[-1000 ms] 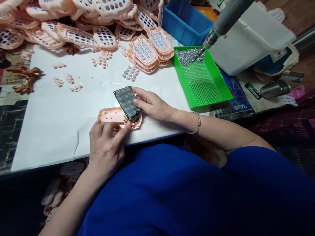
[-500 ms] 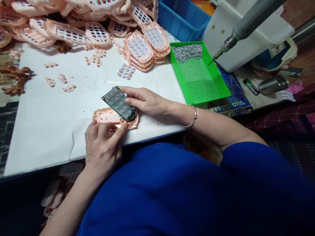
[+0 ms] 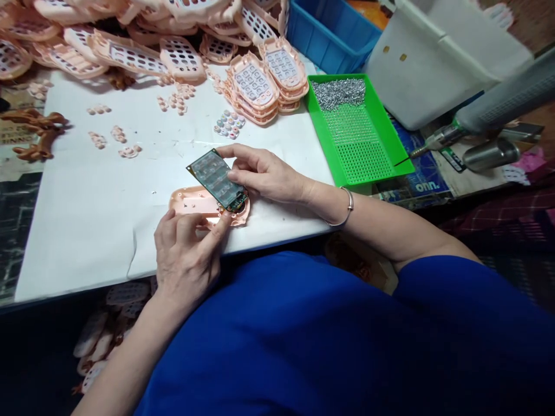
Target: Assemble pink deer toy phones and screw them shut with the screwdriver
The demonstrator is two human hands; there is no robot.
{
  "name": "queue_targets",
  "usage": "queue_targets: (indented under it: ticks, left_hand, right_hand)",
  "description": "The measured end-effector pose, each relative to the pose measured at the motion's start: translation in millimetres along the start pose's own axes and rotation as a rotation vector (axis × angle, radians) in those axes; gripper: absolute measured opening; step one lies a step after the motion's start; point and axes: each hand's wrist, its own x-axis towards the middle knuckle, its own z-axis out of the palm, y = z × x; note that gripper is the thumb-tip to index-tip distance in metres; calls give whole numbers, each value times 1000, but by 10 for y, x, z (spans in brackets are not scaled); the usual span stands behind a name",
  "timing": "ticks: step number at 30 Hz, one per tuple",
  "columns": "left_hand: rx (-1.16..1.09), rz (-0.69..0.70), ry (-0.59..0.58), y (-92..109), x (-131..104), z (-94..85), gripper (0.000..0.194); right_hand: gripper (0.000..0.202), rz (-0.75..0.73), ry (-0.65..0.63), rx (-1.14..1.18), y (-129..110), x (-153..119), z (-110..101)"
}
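Observation:
A green circuit board (image 3: 217, 179) is tilted over a peach plastic shell (image 3: 191, 202) lying hollow side up near the table's front edge. My right hand (image 3: 264, 173) grips the board by its right edge, thumb on top and fingers behind. My left hand (image 3: 188, 248) holds the near rim of the shell, its forefinger reaching the board's lower end. Small parts show at the shell's right end under the board; I cannot make them out. Behind the hands lies a set of coloured buttons (image 3: 229, 124).
Stacked peach shells with keypads (image 3: 251, 86) stand behind, before a large heap of shells (image 3: 182, 58). A green tray (image 3: 368, 150) holds screws. An electric screwdriver (image 3: 451, 133) hangs at right, its tip over the tray. Loose peach button pieces (image 3: 130, 151) lie at left.
The screwdriver has swung right and down relative to the tray. The whole scene has shifted slightly right with the camera. Both hands keep their grips, with the board still tilted over the shell.

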Motion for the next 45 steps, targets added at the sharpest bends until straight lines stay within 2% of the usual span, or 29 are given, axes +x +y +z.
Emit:
queue_targets:
  ticks: [4,8,15,21,26,30,36,40,45]
  left_hand:
    - [-9,-12,13,-6,-8,8,66]
    - [-19,-24,11,-13,-10,16,59]
    - [29,-4,-18,-54,-21,9,50]
    - [63,18,37,-5,17,16,46]
    - [55,29,39,-6,22,17,50]
    - [51,21,40,-10,20,20,57]
    - [43,24,38,-15,18,32,62]
    - [49,15,48,-18,12,35,61]
    - [55,0,-4,1,15,-6,58]
  right_hand:
    - [46,-8,-6,-82,19,2,10]
    - [49,59,-22,-161,-9,42,17]
    - [45,139,-16,-105,-131,119,4]
    - [47,154,-76,-143,-141,130,4]
    - [44,127,-93,-168,-190,138,-23]
    - [43,130,-154,-189,-236,176,-64]
    - [42,117,-193,-152,-189,240,-79]
    - [41,121,-192,-139,-179,259,-66]
    - [40,154,-190,-134,-240,243,-72]
